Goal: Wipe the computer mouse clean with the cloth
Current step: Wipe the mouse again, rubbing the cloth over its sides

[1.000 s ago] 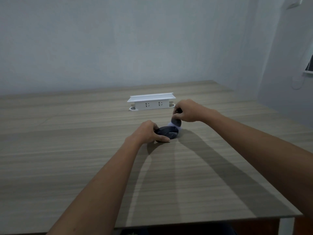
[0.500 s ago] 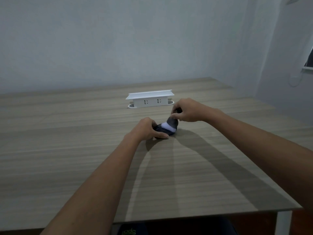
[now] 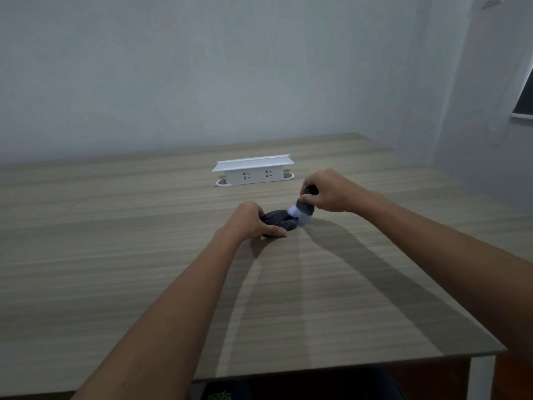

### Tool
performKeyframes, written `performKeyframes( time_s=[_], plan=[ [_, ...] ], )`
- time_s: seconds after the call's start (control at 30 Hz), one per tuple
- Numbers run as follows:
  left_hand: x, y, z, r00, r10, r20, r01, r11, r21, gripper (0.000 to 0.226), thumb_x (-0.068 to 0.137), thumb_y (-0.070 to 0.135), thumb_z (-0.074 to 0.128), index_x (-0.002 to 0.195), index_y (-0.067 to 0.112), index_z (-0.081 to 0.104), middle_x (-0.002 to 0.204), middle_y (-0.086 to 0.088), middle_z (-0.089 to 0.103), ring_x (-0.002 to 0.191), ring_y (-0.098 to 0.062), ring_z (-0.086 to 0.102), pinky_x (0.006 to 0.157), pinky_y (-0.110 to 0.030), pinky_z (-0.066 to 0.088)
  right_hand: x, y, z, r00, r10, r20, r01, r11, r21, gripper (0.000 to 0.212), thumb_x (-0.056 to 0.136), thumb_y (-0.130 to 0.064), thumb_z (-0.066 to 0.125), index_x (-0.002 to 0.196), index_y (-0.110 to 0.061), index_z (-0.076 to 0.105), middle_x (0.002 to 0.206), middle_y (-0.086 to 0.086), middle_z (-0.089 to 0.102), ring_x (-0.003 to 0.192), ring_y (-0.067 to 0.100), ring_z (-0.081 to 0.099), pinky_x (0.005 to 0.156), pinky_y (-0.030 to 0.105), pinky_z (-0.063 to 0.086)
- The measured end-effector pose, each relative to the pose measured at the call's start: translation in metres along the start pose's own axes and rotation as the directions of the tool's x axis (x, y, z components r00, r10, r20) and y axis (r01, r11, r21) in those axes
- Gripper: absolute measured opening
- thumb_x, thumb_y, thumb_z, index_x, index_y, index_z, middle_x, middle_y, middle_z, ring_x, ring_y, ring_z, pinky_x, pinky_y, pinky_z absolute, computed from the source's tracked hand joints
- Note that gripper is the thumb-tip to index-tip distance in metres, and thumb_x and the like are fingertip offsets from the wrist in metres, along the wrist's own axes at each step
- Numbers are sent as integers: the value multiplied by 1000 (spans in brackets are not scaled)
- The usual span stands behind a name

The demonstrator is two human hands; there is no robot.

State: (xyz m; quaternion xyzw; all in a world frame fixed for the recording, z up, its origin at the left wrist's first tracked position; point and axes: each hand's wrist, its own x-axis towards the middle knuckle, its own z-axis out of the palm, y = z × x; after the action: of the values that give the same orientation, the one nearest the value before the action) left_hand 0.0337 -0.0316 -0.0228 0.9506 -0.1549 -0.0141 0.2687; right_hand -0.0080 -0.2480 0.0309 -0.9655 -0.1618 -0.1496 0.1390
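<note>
Item: mouse (image 3: 279, 220), dark grey, low and rounded. It lies on the table (image 3: 121, 255), near the middle, in front of the socket box (image 3: 253, 174) and apart from it.

Item: left hand (image 3: 250, 220). It rests on the near left end of the mouse, fingers curled over the top and thumb laid along the near side, gripping it against the table.

Item: right hand (image 3: 327, 191). Its fingers are bunched and closed, pinching the cloth (image 3: 302, 210) from above at the far right end of the mouse.

Item: cloth, grey with a white band. It hangs as a short wad below the right fingers and touches the right end of the mouse; its edges are blurred.

Item: socket box, white, long, with a flat overhanging lid and two outlets on the near face. It stands upright on the table toward the wall (image 3: 202, 67).

Item: table, wood grain, pale brown. Both forearms cross above it and cast shadows on it toward the near edge.
</note>
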Motion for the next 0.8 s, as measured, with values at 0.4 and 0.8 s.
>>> performKeyframes(
  time_s=[0.4, 0.8],
  plan=[
    [2, -7, 3, 988, 152, 28, -149, 985, -92, 40, 99, 29, 55, 137, 16, 60, 124, -10, 70, 106, -26, 67, 91, -33, 50, -15, -1, 11, 993, 87, -76, -68, 972, 225, 14, 90, -19, 64, 85, -12, 75, 66, -8, 67, 50, 6, 62, 54, 21, 51],
    [12, -8, 7, 983, 180, 36, -180, 984, -20, 42, 102, 26, 49, 143, 16, 55, 135, -9, 64, 124, -27, 58, 96, -29, 41, -19, 2, 21, 989, 115, 89, -141, 906, 399, 20, 92, -21, 65, 87, -6, 77, 70, 10, 75, 51, 13, 69, 55, 21, 55]
  ],
)
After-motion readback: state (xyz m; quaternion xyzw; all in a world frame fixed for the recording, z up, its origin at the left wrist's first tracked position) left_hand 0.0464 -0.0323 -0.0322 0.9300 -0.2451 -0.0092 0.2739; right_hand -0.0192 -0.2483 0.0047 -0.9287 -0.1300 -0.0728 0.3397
